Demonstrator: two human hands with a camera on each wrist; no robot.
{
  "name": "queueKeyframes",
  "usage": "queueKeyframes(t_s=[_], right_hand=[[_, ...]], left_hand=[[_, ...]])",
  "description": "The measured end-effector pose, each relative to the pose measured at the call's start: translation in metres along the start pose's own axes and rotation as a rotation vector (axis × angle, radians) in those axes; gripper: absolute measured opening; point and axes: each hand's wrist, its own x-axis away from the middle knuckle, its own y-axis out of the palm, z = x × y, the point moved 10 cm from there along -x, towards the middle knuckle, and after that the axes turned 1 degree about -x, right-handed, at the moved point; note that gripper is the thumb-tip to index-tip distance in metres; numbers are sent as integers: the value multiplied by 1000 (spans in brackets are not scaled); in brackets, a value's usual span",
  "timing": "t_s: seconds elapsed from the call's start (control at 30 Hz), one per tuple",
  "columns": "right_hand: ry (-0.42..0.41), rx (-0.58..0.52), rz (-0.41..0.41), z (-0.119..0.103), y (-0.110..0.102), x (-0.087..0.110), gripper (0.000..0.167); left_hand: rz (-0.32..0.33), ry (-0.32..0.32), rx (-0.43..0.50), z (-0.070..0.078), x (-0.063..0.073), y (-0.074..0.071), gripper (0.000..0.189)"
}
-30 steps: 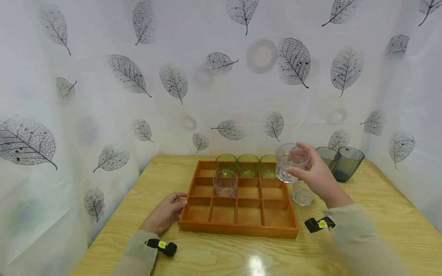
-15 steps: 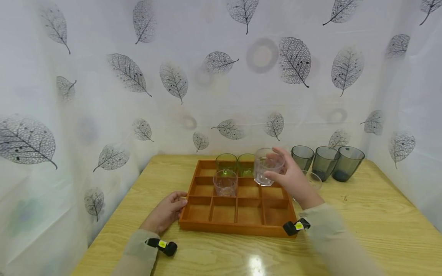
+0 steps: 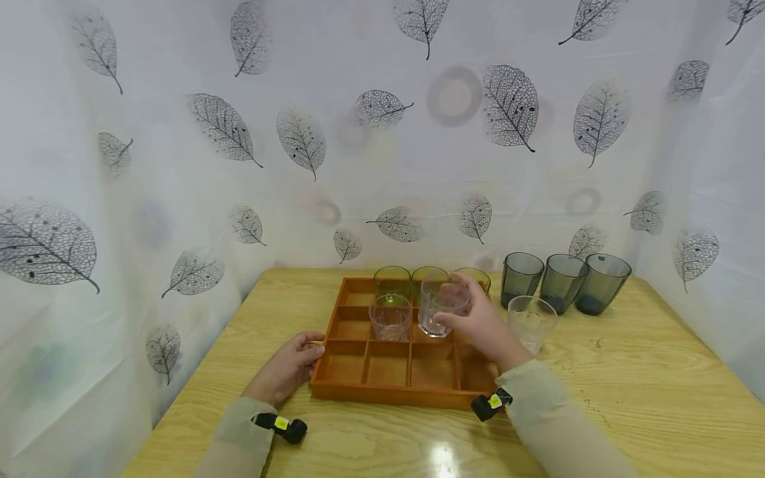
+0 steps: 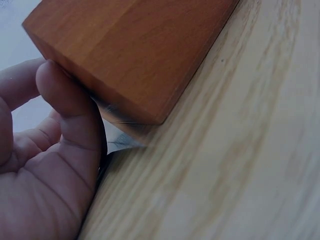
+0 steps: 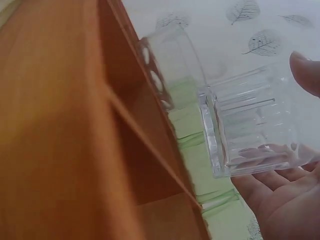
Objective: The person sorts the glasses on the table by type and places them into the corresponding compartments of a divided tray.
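My right hand holds a clear glass between thumb and fingers, just over the third compartment of the middle row of a wooden divided tray. In the right wrist view the clear glass shows its base toward the tray dividers. Beside it, in the second compartment of that row, stands another clear glass. Several green glasses, one at their left end, fill part of the back row. My left hand grips the tray's left side; the left wrist view shows its thumb against the wooden wall.
To the right of the tray, a clear glass stands on the wood-grain table. Behind it are three grey glasses, the middle one between the others. A leaf-print curtain closes off the back and sides.
My right hand has carried the clear glass left and down, from the tray's back right corner to over the middle row. My left hand and the tray have stayed put.
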Motion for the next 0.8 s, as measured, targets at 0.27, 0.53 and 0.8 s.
queueKeyframes(t_s=[0.27, 0.53, 0.8], right_hand=[[39, 13, -14, 14, 10, 0, 97], [99, 67, -39, 32, 16, -1, 96], [141, 142, -62, 39, 20, 0, 97]], left_hand=[[-1, -1, 5, 1, 1, 1, 49], [-2, 4, 1, 1, 1, 0, 51], [6, 2, 7, 0, 0, 0, 51]])
